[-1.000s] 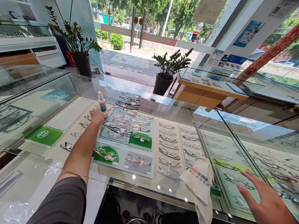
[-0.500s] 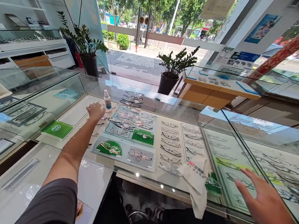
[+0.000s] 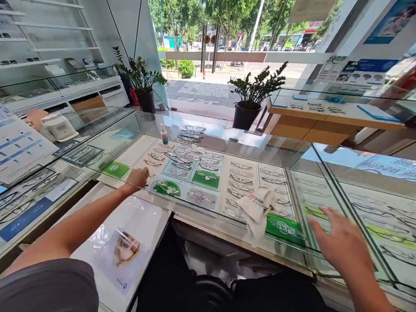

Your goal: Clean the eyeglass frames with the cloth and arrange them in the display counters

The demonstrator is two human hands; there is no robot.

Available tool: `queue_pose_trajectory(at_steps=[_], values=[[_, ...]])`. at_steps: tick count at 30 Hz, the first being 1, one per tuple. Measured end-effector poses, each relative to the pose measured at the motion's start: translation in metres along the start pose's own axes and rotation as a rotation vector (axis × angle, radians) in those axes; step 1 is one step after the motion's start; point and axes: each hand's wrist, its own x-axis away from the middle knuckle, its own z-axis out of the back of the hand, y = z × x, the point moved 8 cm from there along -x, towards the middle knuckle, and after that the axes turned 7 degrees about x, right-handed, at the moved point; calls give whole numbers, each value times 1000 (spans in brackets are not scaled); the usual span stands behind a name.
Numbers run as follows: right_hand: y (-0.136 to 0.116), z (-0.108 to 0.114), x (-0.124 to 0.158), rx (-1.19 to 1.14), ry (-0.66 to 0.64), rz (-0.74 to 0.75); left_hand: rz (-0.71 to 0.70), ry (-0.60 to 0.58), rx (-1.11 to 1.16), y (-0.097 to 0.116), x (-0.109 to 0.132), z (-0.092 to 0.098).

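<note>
My left hand (image 3: 137, 177) rests on the glass counter top (image 3: 264, 144) near its front left corner, fingers curled in; what they hold, if anything, I cannot make out. A small white spray bottle (image 3: 163, 134) stands farther back on the glass, well beyond that hand. Beside the bottle lie several loose pairs of glasses (image 3: 189, 134). My right hand (image 3: 340, 241) lies on the glass at the right with its fingers spread and nothing in it. To the left of that hand a crumpled white cleaning cloth (image 3: 255, 209) lies near the front edge.
Rows of spectacle frames fill the case under the glass, with green signs (image 3: 284, 228) among them. A lower white counter (image 3: 143, 219) at the left carries a printed leaflet (image 3: 124, 258). Two potted plants (image 3: 143, 81) (image 3: 252, 97) stand behind, with more display cases left and right.
My left hand has drawn back from beside the spray bottle to the counter's near left part. The view has pulled back and turned left. My right hand stays spread on the glass.
</note>
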Motion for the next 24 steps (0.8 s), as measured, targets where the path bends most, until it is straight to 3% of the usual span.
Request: queue_pose_trajectory(at_steps=[6, 8, 10, 12, 15, 17, 19, 24], values=[[-9, -3, 0, -6, 2, 35, -104, -507, 8, 4, 107, -25], [-11, -3, 0, -15, 7, 41, -179, -647, 60, 16, 135, -14], [-12, -3, 0, -25, 6, 47, -307, -696, 155, 43, 148, 12], [-13, -1, 0, -33, 11, 54, -450, -618, 234, 78, 142, 49], [-14, 2, 1, -43, 11, 65, -550, -222, 199, 122, 101, 111], [-15, 3, 1, -52, 17, 66, -597, 41, 75, 145, 71, 137], [-13, 4, 1, -65, 46, 47, -633, 181, -38, 162, 44, 142], [-10, 1, -2, -90, 95, 3, -689, 287, -119, 175, -3, 125]])
